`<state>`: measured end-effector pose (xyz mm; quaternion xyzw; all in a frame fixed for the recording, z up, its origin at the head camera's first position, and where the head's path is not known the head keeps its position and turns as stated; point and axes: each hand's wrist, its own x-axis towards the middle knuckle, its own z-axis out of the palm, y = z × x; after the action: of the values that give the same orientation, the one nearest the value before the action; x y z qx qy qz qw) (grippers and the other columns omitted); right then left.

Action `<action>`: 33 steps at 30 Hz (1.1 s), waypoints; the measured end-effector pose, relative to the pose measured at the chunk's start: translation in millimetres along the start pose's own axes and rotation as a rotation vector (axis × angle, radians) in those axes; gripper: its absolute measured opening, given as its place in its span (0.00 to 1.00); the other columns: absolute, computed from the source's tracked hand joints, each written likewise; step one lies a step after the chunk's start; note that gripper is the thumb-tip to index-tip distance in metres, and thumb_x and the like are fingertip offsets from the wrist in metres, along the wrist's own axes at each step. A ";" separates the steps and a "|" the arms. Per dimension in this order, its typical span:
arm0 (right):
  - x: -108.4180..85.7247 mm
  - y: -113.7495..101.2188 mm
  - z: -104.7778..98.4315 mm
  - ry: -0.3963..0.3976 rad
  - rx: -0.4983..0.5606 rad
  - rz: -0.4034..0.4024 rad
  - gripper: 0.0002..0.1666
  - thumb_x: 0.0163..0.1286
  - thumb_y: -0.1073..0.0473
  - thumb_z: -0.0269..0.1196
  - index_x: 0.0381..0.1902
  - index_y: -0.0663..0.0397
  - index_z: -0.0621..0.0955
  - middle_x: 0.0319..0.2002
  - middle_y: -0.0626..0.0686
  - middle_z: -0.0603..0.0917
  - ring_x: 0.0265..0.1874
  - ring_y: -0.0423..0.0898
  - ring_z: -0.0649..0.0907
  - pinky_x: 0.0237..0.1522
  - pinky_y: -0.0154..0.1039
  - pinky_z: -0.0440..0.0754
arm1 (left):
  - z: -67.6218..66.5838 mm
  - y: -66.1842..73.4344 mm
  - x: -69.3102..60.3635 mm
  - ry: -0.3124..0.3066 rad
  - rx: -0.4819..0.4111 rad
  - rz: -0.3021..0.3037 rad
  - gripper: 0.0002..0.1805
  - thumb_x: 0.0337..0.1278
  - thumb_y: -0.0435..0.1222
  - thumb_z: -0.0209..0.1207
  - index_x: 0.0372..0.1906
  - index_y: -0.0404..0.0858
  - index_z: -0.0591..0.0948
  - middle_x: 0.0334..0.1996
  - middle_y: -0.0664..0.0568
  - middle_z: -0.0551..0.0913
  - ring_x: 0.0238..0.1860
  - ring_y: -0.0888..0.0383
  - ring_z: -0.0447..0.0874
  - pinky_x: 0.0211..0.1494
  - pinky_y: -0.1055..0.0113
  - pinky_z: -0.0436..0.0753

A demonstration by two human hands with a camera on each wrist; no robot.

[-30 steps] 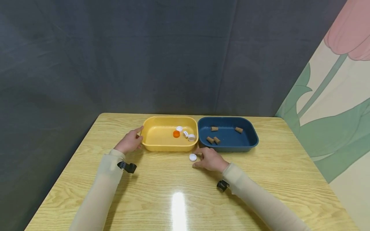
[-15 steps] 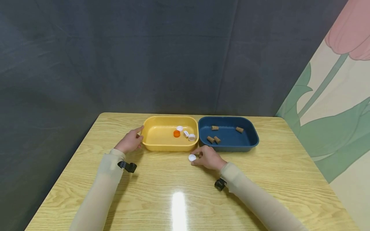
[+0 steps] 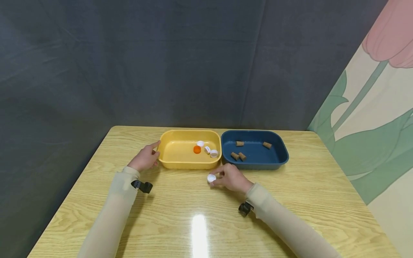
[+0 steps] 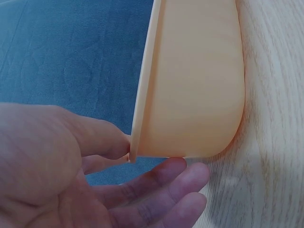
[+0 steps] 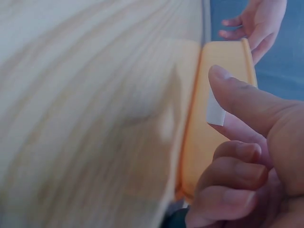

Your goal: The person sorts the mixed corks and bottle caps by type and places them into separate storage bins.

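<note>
In the head view my right hand (image 3: 230, 177) pinches a white plastic bottle cap (image 3: 211, 178) between thumb and index finger, in front of the yellow bin. The right wrist view shows the ribbed side of the cap (image 5: 216, 112), with the other fingers curled beneath. At the yellow bin's (image 3: 180, 165) left end is my left hand (image 3: 144, 157). Its thumb and index finger touch the rim (image 4: 145, 90), and the other fingers lie loosely against or near the wall. Inside that bin are an orange cap (image 3: 197, 149) and several white caps (image 3: 213, 153).
Beside the yellow bin, on its right, stands a dark blue bin (image 3: 258, 166) with several corks (image 3: 240, 143) in it. Both bins are near the far edge of the wooden table (image 3: 161, 222). A dark curtain (image 3: 193, 71) hangs behind.
My right hand has moved slightly left and its thumb and index finger have closed on the white bottle cap, which has shifted left too. The left hand has stayed in place.
</note>
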<state>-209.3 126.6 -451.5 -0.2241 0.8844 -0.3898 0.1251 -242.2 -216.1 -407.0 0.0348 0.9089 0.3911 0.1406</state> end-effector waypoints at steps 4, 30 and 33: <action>-2.1 -8.5 -3.3 -0.001 0.005 -0.018 0.17 0.57 0.56 0.77 0.45 0.51 0.90 0.17 0.45 0.75 0.18 0.39 0.69 0.21 0.31 0.65 | 0.3 0.9 -0.2 0.000 -0.004 0.000 0.32 0.78 0.31 0.42 0.80 0.35 0.49 0.46 0.35 0.77 0.33 0.46 0.81 0.36 0.56 0.82; 51.5 -47.6 -64.9 0.106 -0.085 -0.010 0.19 0.61 0.52 0.74 0.49 0.52 0.89 0.18 0.52 0.79 0.16 0.44 0.69 0.26 0.39 0.67 | -10.5 6.7 -0.6 -0.024 0.055 -0.006 0.33 0.76 0.32 0.46 0.79 0.32 0.50 0.43 0.33 0.82 0.36 0.41 0.86 0.33 0.60 0.81; 65.9 -50.6 -66.3 0.107 -0.101 -0.009 0.19 0.61 0.54 0.75 0.48 0.55 0.89 0.21 0.51 0.81 0.16 0.43 0.69 0.22 0.35 0.66 | -10.9 7.4 0.1 -0.030 0.061 -0.015 0.33 0.76 0.32 0.47 0.79 0.30 0.51 0.44 0.33 0.82 0.36 0.41 0.86 0.35 0.58 0.82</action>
<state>-277.7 106.0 -372.8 -0.2131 0.9074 -0.3565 0.0643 -245.7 -218.6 -394.5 0.0379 0.9186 0.3613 0.1558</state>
